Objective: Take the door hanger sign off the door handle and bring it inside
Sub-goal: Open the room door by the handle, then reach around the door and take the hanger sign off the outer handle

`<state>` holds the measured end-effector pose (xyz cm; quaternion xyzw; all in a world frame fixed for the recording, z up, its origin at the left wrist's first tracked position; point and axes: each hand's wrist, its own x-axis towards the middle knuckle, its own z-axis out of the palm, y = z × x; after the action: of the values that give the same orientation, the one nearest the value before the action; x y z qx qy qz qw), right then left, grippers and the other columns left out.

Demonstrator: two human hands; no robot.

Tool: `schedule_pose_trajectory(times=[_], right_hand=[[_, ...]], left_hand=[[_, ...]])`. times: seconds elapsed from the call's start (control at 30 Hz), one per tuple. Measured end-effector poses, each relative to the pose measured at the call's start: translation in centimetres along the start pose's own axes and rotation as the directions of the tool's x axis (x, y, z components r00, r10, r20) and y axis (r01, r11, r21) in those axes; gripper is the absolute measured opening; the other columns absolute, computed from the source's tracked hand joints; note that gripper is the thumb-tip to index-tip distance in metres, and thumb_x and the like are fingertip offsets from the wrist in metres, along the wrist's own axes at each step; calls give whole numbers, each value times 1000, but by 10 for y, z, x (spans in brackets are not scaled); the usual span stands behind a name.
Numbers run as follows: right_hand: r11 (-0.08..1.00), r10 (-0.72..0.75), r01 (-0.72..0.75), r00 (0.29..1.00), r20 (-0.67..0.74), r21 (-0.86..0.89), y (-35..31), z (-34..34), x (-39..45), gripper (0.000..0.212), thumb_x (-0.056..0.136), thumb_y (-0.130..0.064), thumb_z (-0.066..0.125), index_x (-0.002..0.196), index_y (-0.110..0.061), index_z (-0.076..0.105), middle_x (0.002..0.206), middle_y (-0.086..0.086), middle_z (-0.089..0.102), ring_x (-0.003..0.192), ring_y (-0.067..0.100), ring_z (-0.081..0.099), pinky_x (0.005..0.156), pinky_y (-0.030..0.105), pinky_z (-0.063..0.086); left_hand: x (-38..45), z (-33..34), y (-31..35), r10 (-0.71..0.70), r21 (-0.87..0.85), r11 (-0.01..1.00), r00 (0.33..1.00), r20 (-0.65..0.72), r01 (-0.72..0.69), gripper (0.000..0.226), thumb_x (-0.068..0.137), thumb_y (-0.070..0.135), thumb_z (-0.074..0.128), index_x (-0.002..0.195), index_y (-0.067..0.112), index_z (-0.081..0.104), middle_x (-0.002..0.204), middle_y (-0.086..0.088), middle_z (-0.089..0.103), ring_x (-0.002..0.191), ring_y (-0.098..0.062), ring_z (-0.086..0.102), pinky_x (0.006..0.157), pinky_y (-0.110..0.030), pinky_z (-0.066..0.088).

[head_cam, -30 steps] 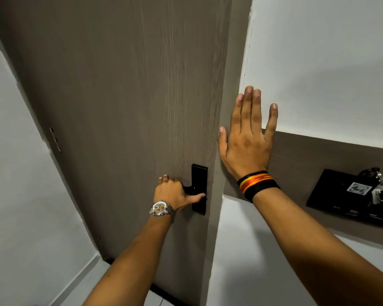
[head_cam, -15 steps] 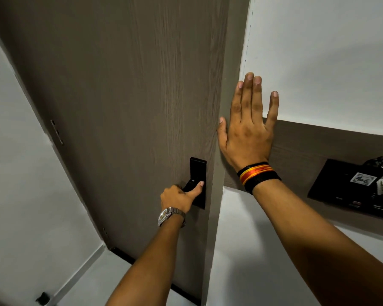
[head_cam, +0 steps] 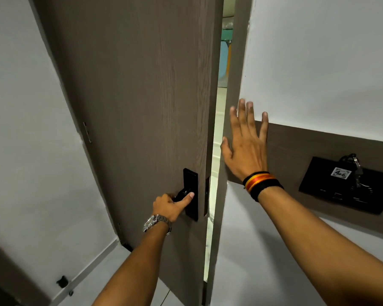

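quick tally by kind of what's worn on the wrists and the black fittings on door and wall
wristwatch: 1
woven wristband: 1
black door handle plate: 1
black wall panel: 1
total: 4

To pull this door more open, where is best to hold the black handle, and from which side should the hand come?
Grip the lever of the black handle from the hinge side, as the left hand does now: the lever sticks out from its plate toward the hinges, so fingers wrap it freely there.

A black wall panel (head_cam: pixel 345 184) holds a tagged key bunch (head_cam: pixel 354 167); a black doorstop (head_cam: pixel 62 281) sits by the skirting.
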<state>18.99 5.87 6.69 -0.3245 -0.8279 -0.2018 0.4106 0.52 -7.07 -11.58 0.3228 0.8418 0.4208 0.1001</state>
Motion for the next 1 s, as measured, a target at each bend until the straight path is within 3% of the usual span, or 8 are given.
schedule_pose_trajectory(times=[0.17,0.23,0.3,0.4,0.5,0.6,0.77,1.0], right_hand=[[934,-56,-29,973,224,357,-27,14,-74,65,95,-26,50,156,-16,30,165,10,24,153,28,22,125,44,11],[856,-14,-240,875,484,459,-38,24,-105,62,97,-30,52,155,-22,31,153,9,47,136,30,49,114,41,38],[833,-29,-351,744,668,427,-48,33,-131,59,96,-33,54,151,-25,35,143,6,58,122,29,60,99,38,50],[816,-108,-397,608,786,419,-76,38,-157,56,95,-33,57,148,-26,40,143,-1,58,124,24,59,101,38,50],[825,-169,-375,549,818,422,-111,38,-167,57,94,-33,58,148,-25,42,140,-4,61,123,23,59,102,38,49],[835,-250,-308,526,813,456,-148,34,-171,59,91,-34,58,147,-23,44,127,-5,68,116,23,62,98,37,50],[826,-373,-219,479,795,519,-203,29,-183,63,83,-39,58,142,-18,50,109,-1,72,108,27,66,93,40,54],[785,-501,-31,554,664,618,-269,17,-205,52,82,-64,45,96,-18,65,89,5,71,84,31,67,63,32,44]], left_hand=[[-28,-28,-23,-31,-8,999,999,28,31,102,46,107,41,77,14,67,68,-10,64,64,-28,62,54,-27,47],[-41,-42,-33,-39,-7,999,999,32,39,116,53,104,42,109,6,70,95,-18,73,89,-36,70,74,-40,59],[-51,-59,-40,-20,22,1000,999,27,20,114,57,104,38,123,15,68,109,-9,74,96,-24,70,88,-44,59],[-61,-93,-49,70,43,997,996,-62,-67,79,77,93,30,100,29,69,124,-12,70,125,-26,60,95,-39,51],[-68,-127,-59,113,159,982,993,-43,-105,58,92,75,20,92,36,62,143,-11,60,151,-23,31,111,-46,40],[-85,-149,-75,107,238,967,994,-37,-95,64,96,62,19,125,26,64,157,-5,46,155,-18,20,119,-45,30],[-116,-179,-95,87,246,968,990,-113,-57,63,97,46,25,144,15,54,160,-3,41,155,-17,20,119,-31,17],[-144,-235,-125,50,251,968,988,-147,-12,64,96,37,20,148,14,49,160,-7,40,155,-19,20,126,-32,10]])
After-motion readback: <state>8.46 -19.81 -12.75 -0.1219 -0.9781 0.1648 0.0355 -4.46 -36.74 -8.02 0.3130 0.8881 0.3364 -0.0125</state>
